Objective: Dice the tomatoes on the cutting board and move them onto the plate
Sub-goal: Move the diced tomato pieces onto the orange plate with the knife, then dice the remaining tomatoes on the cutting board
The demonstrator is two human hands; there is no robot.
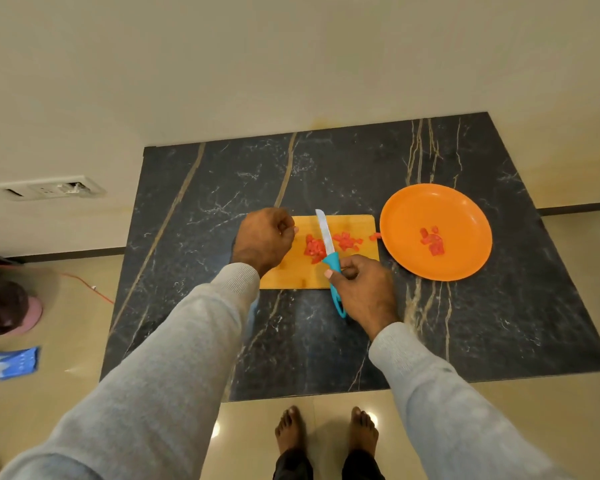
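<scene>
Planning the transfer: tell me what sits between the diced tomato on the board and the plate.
Nothing visible does. The tomato pieces lie on the cutting board, the orange plate sits just past its right edge, and the right hand with the knife stays nearer the person.

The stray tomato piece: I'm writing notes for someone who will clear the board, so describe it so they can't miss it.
Start at the wooden cutting board on the dark marble table. Go to its right edge, nearest the orange plate. The stray tomato piece sits alone there, apart from the two diced heaps on either side of the knife blade.
</scene>
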